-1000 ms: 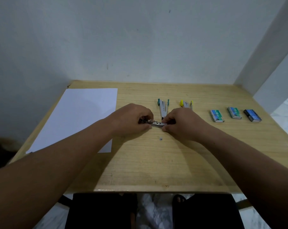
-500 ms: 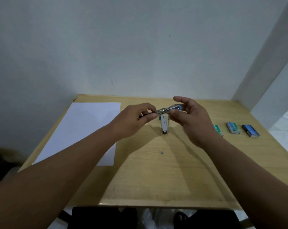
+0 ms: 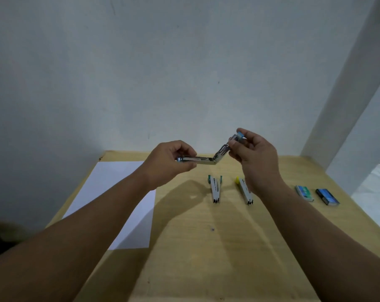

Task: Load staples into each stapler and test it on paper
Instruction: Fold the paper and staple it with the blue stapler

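Aloft, opened stapler (image 3: 203, 160) between left hand (image 3: 169, 163) and right hand (image 3: 253, 153).

Paper sheet (image 3: 110, 199) lies on the table (image 3: 206, 258), left side; two staplers (image 3: 215, 188) (image 3: 244, 190) lie side by side at centre, two staple boxes (image 3: 304, 192) (image 3: 327, 196) further right. Third stapler (image 3: 206, 159) is up above the table, hinged open, left hand (image 3: 169, 162) on one arm, right hand (image 3: 252, 153) on the other.

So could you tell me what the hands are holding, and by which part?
One opened stapler: the left hand grips its metal base, the right hand pinches the raised blue-tipped arm.
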